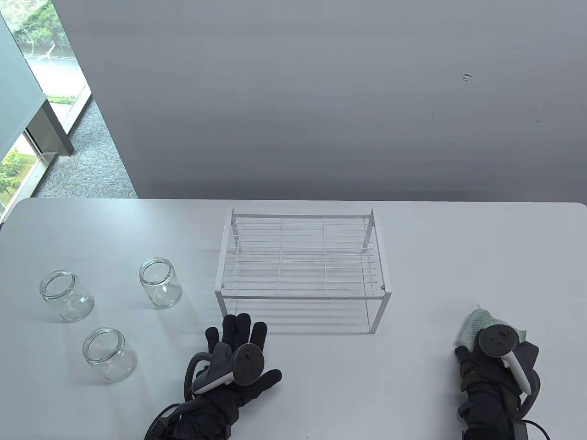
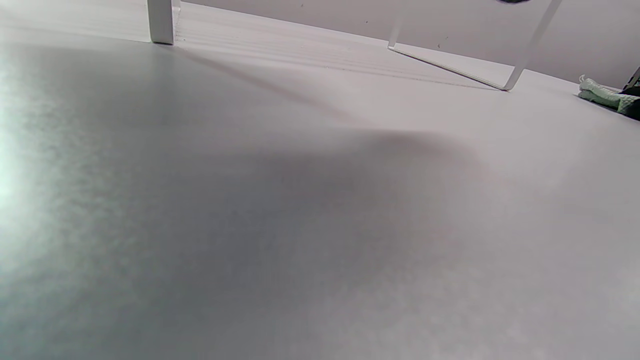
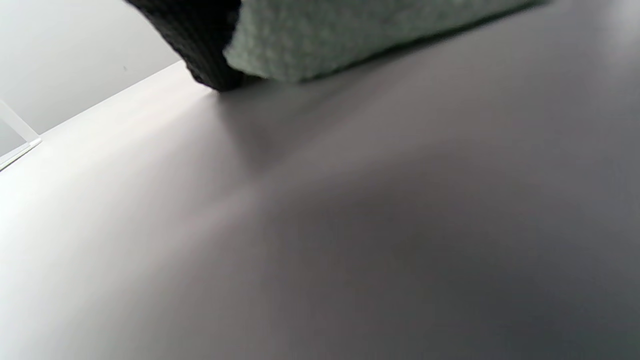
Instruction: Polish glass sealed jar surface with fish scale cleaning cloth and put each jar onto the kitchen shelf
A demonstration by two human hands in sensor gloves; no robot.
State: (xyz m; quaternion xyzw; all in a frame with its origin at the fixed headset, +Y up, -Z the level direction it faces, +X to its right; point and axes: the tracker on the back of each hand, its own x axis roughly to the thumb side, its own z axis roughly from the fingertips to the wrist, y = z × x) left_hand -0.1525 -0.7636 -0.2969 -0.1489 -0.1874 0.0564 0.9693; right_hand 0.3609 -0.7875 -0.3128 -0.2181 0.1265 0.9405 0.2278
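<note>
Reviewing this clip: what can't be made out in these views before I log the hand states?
- Right hand: table view, tracker covers the fingers; whether they grip the green cloth is unclear. Right wrist view is blurred, showing one fingertip beside the cloth.
- Left hand: absent from left wrist view.
- Three jars: table view only; no lids visible.
- Shelf: wrist views cut it to its legs.

Shelf (image 1: 302, 266) at the table's (image 1: 412, 394) centre; three jars (image 1: 110, 354) at nine o'clock; cloth (image 1: 477, 326) at four o'clock, under right hand (image 1: 497, 362).
</note>
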